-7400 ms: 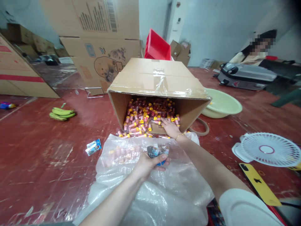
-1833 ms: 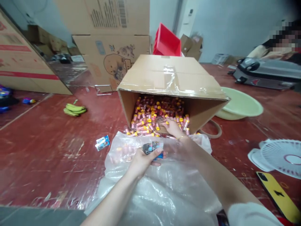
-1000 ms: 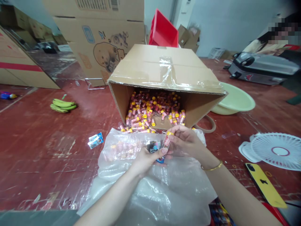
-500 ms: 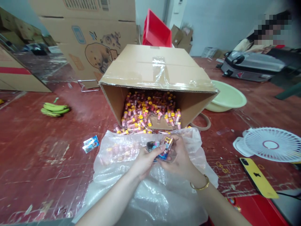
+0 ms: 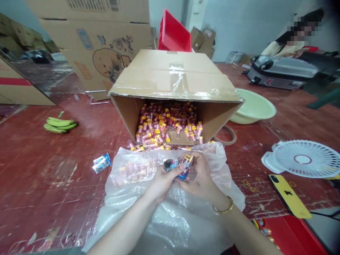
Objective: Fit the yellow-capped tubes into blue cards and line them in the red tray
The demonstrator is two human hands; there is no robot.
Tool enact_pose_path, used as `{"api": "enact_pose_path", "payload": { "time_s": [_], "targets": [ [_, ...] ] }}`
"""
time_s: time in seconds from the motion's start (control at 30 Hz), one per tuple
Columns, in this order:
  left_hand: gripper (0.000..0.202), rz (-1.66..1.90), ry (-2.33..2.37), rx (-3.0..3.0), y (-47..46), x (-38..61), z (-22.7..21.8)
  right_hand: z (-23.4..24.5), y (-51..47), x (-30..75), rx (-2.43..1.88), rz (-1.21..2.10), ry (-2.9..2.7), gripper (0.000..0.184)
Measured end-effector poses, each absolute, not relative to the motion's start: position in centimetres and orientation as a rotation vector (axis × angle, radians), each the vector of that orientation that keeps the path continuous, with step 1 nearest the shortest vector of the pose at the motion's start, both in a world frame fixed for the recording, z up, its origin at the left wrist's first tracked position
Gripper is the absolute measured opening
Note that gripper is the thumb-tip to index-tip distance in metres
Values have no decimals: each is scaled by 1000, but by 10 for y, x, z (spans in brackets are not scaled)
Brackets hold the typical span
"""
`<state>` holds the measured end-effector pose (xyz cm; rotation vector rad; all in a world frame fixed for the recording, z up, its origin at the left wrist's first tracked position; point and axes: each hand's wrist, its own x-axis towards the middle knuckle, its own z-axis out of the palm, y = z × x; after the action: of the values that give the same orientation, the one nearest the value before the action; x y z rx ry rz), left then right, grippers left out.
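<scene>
My left hand (image 5: pixel 161 181) is closed, its thumb pressed across small shiny printed packets (image 5: pixel 183 173) in blue, black and yellow. From the other side my right hand (image 5: pixel 198 176) grips the same bunch, its fingers curled around the edge. How many packets there are I cannot tell. Both hands are above a translucent plastic sheet (image 5: pixel 127 209). Just beyond them a cardboard box (image 5: pixel 148 76) lies on its side, its mouth facing me. Inside it is a heap of small clear tubes (image 5: pixel 159 129) with yellow caps and pink contents; some spill onto the sheet's far edge.
Two similar blue packets (image 5: pixel 101 163) lie left of the sheet, with green bananas (image 5: pixel 60 124) farther off. To the right are a pale green basin (image 5: pixel 255 106), a white fan grille (image 5: pixel 305 159), a yellow phone (image 5: pixel 290 196) and a red tray (image 5: pixel 289 233). A person sits behind a grey suitcase (image 5: pixel 284 72).
The view has shifted slightly, so the surroundings sit a little farther left. Both hands keep their grip on the packets with hardly any movement.
</scene>
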<state>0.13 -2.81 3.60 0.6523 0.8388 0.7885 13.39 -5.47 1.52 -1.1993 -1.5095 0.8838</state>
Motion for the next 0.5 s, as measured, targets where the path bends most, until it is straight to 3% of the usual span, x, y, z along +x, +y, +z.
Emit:
{"api": "enact_pose_path", "payload": {
  "time_s": [0.27, 0.4, 0.5],
  "targets": [
    [39, 600, 899, 706, -31, 2, 42, 11, -91, 204, -1483, 427, -1378, 65],
    [36, 590, 1031, 793, -28, 7, 47, -9, -199, 313, -1863, 256, -964, 63],
    [19, 575, 1150, 877, -23, 18, 44, -39, -327, 374, -2308, 164, -649, 61]
  ]
}}
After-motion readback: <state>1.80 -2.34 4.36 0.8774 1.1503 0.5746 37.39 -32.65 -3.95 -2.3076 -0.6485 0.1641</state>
